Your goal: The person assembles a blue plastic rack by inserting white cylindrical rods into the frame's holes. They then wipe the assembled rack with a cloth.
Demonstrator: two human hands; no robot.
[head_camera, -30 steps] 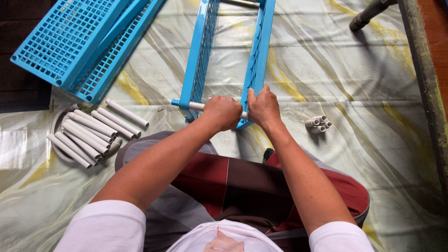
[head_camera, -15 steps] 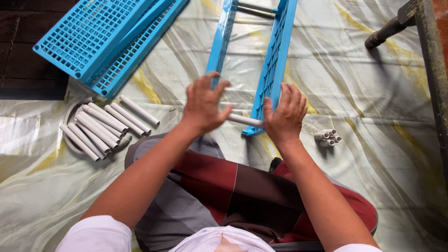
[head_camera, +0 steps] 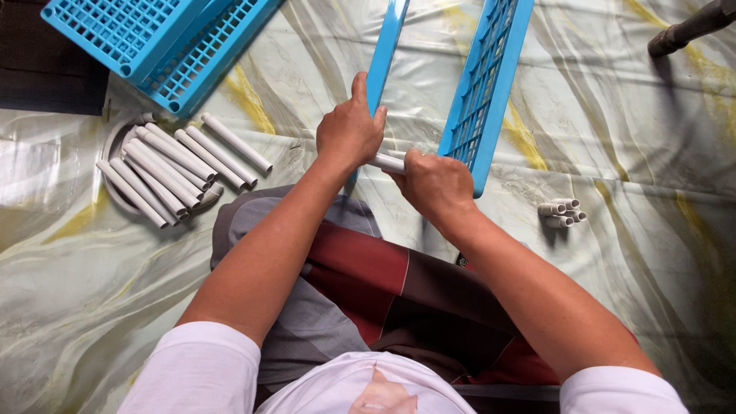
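Left hand was wrapped around the blue panel, right hand closed on a white tube between both panels; light, stiff, smooth plastic, best gripped near the ends

No packages, labels, signs or screens show in this view: nothing boxed, wrapped, printed or lit appears anywhere on the marbled sheet.
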